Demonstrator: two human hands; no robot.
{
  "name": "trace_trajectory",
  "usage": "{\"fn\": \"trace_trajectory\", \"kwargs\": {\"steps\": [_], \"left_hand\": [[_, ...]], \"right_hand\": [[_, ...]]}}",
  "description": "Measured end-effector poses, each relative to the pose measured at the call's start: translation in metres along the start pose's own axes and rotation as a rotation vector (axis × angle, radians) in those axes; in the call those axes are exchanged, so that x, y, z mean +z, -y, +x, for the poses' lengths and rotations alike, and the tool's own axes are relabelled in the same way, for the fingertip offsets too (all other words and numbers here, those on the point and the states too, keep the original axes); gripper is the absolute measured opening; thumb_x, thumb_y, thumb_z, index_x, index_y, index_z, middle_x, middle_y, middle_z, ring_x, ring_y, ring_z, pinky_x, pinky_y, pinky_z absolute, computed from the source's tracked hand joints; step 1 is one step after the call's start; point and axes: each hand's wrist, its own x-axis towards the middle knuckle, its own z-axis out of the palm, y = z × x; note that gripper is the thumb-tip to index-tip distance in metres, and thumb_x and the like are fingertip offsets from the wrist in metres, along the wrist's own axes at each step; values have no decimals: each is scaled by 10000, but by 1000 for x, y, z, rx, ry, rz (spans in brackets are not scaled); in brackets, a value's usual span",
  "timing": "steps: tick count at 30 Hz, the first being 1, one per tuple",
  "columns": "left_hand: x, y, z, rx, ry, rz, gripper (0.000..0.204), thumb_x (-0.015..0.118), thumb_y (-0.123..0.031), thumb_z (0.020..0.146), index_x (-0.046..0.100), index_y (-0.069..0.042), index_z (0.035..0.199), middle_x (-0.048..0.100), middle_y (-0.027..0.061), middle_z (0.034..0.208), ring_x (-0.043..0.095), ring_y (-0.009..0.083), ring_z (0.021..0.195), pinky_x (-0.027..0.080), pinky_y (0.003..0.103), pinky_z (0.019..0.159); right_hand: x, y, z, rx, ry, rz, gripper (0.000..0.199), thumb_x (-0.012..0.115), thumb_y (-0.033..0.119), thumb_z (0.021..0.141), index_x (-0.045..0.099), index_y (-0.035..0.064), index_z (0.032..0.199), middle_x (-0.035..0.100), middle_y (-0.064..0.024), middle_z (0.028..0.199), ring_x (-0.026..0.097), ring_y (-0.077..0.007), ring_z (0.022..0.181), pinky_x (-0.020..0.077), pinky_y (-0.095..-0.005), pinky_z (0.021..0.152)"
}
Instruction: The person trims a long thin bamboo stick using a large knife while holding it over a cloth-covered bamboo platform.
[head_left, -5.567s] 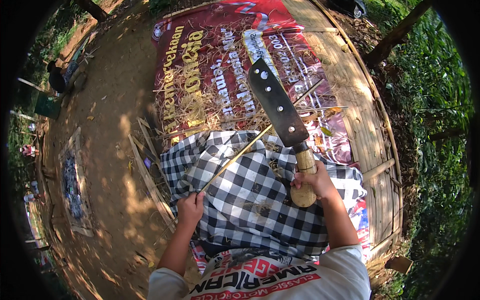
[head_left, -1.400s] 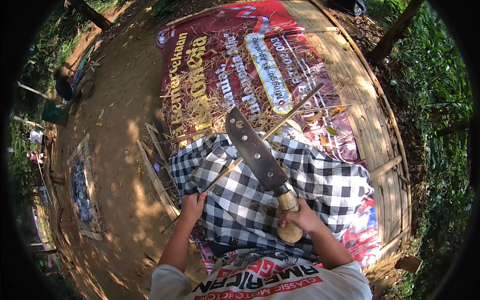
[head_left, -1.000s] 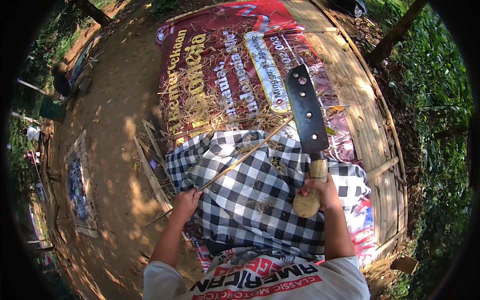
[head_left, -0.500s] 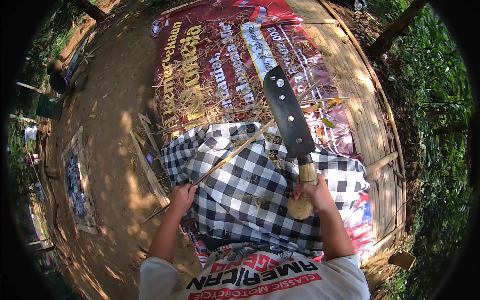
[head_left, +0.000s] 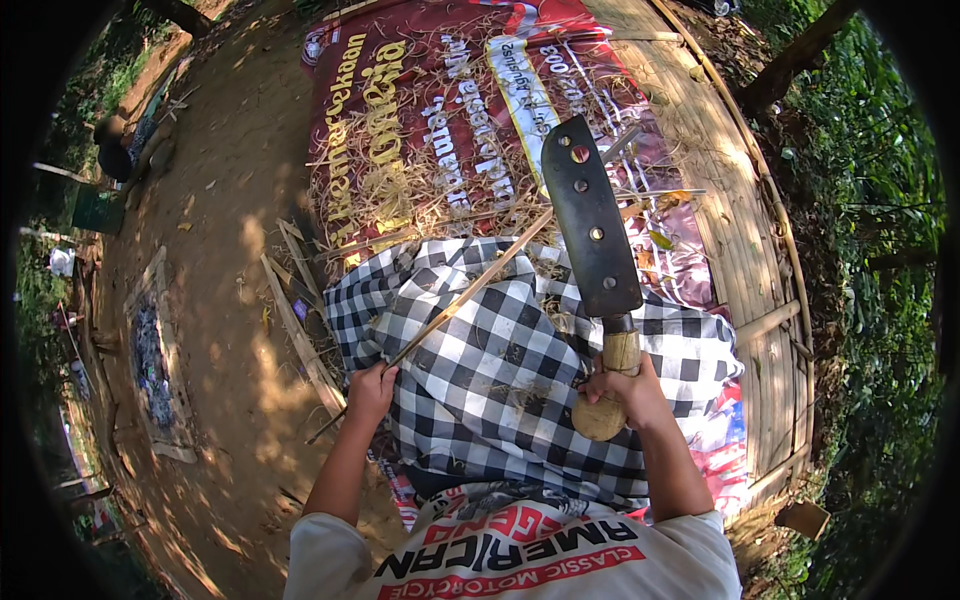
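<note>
My right hand [head_left: 628, 388] is closed around the wooden handle [head_left: 621, 350] of a big cleaver. Its dark, broad blade [head_left: 590, 235] has a row of round holes or rivets and points away from me. In my left hand [head_left: 371, 392] is a thin bamboo strip [head_left: 470, 292], pinched near its lower end. The strip slants up to the right, and its far end comes close to the blade's left edge. Beneath both hands a black-and-white checkered cloth [head_left: 470, 375] covers my lap, with shavings scattered on it.
Ahead lies a red printed banner [head_left: 385, 120] strewn with bamboo shavings, on a slatted bamboo platform [head_left: 745, 235]. Bamboo pieces [head_left: 300, 335] lean at the platform's left edge. A framed patch [head_left: 152, 365] lies on the dirt ground. Another person [head_left: 118, 150] is at the far left.
The cleaver has shifted a little to the right, its blade tip lower. My left hand and the bamboo strip have moved slightly, the strip tilting a bit steeper.
</note>
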Motion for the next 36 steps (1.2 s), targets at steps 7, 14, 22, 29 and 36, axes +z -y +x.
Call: {"fn": "trace_trajectory", "kwargs": {"steps": [7, 14, 22, 29, 36], "left_hand": [[-6, -3, 4, -33, 58, -13, 358, 546, -291, 942, 579, 13, 756, 553, 226, 620, 562, 448, 605, 432, 476, 536], [1, 4, -6, -21, 19, 30, 368, 540, -299, 946, 581, 14, 758, 545, 243, 610, 561, 451, 603, 426, 477, 524], [0, 3, 0, -55, 50, -18, 395, 534, -319, 951, 573, 17, 747, 540, 251, 614, 571, 451, 608, 435, 475, 526], [-5, 2, 0, -44, 21, 72, 379, 550, -319, 941, 582, 4, 745, 553, 243, 619, 573, 447, 603, 435, 474, 525], [0, 1, -4, -39, 23, 29, 379, 542, -302, 950, 579, 11, 738, 558, 244, 635, 570, 445, 603, 436, 471, 531]], "right_hand": [[-5, -41, -5, 143, 103, -197, 185, 668, 4, 638, 594, -32, 803, 639, -100, 685, 634, -181, 639, 511, -311, 649], [6, -17, 6, 90, 1, 4, 306, 645, -1, 666, 538, -57, 947, 626, -130, 726, 628, -193, 646, 518, -328, 681], [-4, -9, 2, 109, 128, -146, 185, 639, -24, 657, 563, -39, 825, 631, -108, 697, 624, -182, 606, 519, -311, 658], [2, -42, -4, 234, 266, -234, 218, 629, -70, 653, 531, -50, 846, 595, -123, 700, 630, -225, 603, 554, -370, 675], [10, -25, 1, 107, 67, 7, 214, 633, -46, 657, 554, -57, 856, 598, -106, 683, 627, -209, 598, 544, -361, 664]]}}
